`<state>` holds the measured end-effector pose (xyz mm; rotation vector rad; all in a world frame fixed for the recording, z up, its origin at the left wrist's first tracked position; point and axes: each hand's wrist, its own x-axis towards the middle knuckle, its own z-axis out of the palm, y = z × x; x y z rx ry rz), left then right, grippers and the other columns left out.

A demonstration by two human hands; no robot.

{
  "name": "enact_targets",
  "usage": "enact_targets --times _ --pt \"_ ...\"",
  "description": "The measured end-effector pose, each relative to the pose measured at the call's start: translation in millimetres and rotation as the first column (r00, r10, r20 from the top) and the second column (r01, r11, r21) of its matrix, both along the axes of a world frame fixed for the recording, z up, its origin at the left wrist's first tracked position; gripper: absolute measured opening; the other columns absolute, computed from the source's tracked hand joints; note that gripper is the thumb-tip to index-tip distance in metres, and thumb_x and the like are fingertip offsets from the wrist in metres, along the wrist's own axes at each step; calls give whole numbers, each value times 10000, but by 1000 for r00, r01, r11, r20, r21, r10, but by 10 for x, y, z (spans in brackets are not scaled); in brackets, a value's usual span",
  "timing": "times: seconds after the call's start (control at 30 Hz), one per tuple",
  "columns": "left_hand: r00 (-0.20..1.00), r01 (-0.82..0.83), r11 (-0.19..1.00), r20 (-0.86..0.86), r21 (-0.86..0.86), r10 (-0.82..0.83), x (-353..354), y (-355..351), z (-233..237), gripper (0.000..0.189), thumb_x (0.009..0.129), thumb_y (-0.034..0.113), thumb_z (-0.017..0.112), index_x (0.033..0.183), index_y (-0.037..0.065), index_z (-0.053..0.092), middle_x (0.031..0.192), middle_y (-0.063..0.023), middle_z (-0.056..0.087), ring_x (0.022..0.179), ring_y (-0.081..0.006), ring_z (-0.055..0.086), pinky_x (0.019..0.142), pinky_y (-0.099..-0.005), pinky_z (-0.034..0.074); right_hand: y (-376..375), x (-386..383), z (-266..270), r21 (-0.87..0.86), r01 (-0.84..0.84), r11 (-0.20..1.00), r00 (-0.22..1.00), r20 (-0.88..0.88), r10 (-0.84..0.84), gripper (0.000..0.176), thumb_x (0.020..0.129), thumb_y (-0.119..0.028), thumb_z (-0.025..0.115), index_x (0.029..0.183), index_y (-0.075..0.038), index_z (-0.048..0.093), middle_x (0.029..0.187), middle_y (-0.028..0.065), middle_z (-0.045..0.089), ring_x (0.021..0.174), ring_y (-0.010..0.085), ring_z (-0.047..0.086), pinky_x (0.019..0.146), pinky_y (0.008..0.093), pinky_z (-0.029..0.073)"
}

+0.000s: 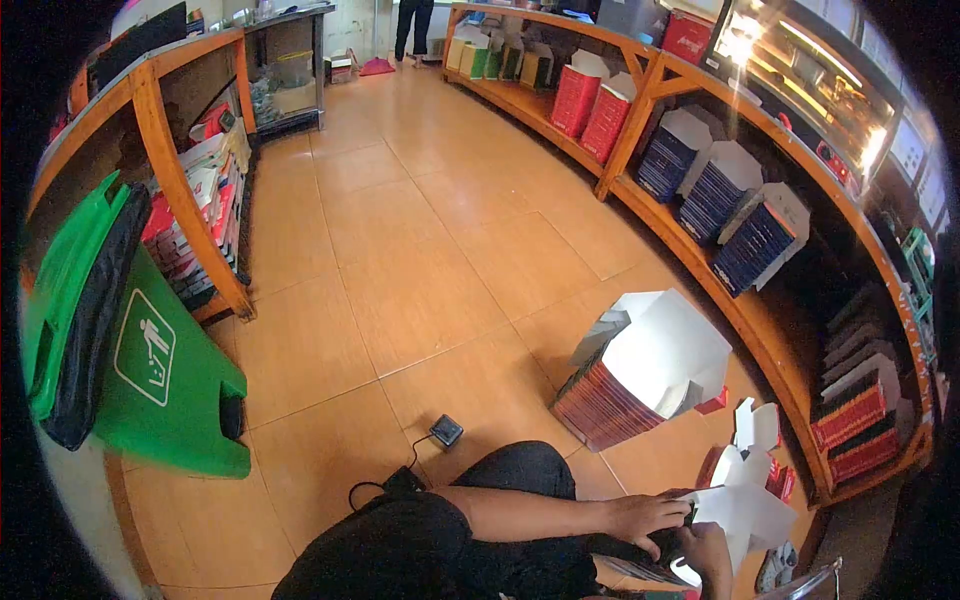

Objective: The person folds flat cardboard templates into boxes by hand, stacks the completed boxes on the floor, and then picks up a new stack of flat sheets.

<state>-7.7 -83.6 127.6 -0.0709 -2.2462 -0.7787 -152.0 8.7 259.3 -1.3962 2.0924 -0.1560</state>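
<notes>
My left hand (650, 522) reaches across my dark-clothed knees, its fingers bent over the edge of a white and dark carton (745, 515) at the lower right. Close beside it, my right hand (706, 550) is closed at the same carton's edge; its fingertips are partly hidden. Just beyond my hands, small white and red cartons (757, 428) lie on the floor. A tall stack of nested red cartons with white insides (660, 360) stands ahead of them.
A green bin (165, 370) stands at the left. Wooden shelves (690, 250) along the right hold blue and red carton stacks. A small black box with a cable (446, 431) lies on the tiled floor. A person (413, 30) stands at the far end.
</notes>
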Motion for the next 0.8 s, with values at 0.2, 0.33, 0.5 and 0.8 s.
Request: enact_targets --times 0.2,0.33,0.5,0.8 --pt "998 -58 991 2 123 58 -17 30 -35 545 834 435 681 1116 10 488 1275 -190 422 1225 -377 427 1036 -455 374 500 -783 -245 -520 353 778 933 137 -332 256 946 -192 555 900 59 565 811 201 612 677 292 624 547 386 476" --pt "999 -24 949 -23 313 32 -18 89 46 441 937 423 583 1058 7 498 1231 -188 446 1204 -362 432 1011 -447 364 929 -953 -197 -514 59 856 880 -378 -288 494 991 -214 487 1446 -51 382 1416 209 484 1231 397 509 1009 402 398" --pt "973 -184 886 -46 425 224 -122 158 46 367 918 377 632 939 37 495 1207 -172 488 1191 -342 445 1016 -431 341 995 -1386 -672 -512 -286 810 752 -643 -141 232 963 -152 508 1072 52 496 1024 279 563 939 395 562 809 423 438" --pt "966 -162 878 -110 451 235 -120 67 165 287 826 177 735 917 34 504 1056 -150 538 1060 -312 528 956 -405 414 775 -779 -236 -451 91 888 821 -470 -323 298 933 -224 498 1008 18 656 832 262 659 793 444 650 733 526 523"
